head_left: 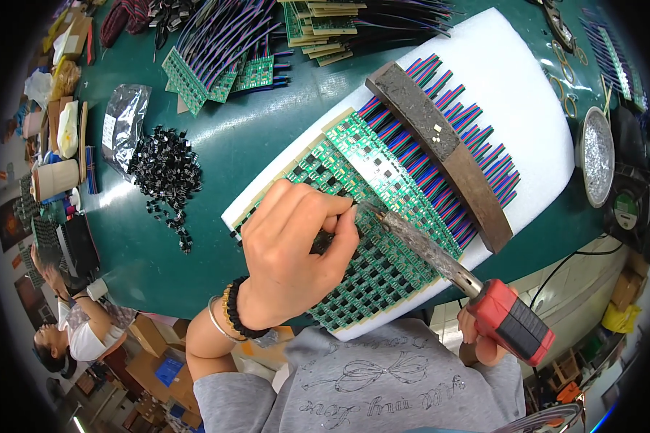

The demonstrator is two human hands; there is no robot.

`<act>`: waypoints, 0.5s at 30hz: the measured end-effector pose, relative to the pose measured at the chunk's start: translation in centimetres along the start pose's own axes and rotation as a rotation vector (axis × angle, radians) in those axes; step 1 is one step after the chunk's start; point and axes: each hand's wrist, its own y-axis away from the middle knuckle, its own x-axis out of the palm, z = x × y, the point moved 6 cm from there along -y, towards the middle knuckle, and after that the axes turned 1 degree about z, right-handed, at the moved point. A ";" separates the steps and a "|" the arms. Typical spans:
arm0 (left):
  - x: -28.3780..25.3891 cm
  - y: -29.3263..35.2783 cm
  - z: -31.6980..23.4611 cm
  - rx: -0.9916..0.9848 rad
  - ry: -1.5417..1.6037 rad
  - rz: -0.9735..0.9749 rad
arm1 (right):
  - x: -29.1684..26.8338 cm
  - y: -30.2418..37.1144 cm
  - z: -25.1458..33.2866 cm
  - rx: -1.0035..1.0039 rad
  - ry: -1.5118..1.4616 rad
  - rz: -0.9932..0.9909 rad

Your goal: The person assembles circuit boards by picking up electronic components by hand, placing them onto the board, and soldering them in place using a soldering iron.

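Observation:
My left hand (296, 249) reaches over a panel of green circuit boards (375, 267), thumb and forefinger pinched together. Whatever they hold is too small to make out. My right hand (477, 338) is closed round a soldering iron (513, 321) with a red and black handle. Its tip meets the boards right beside my left fingertips. Rows of small black parts cover the nearer boards, while the far strip (383, 169) carries fewer. Red, blue and black wires (495, 166) run from the far strip beneath a heavy dark bar (448, 151). Everything rests on a white foam pad (534, 108).
Left of the pad lies a heap of small black parts (166, 166) by a clear plastic bag (126, 119). Wired boards (188, 79) are stacked at the back. Scissors (567, 90), a metal bowl (598, 155) and a fan (625, 209) are at right. Another person (87, 332) sits far left.

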 end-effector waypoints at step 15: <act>0.0 0.1 0.1 0.017 0.033 -0.014 | 0.7 -0.9 1.0 -0.001 -0.023 -0.032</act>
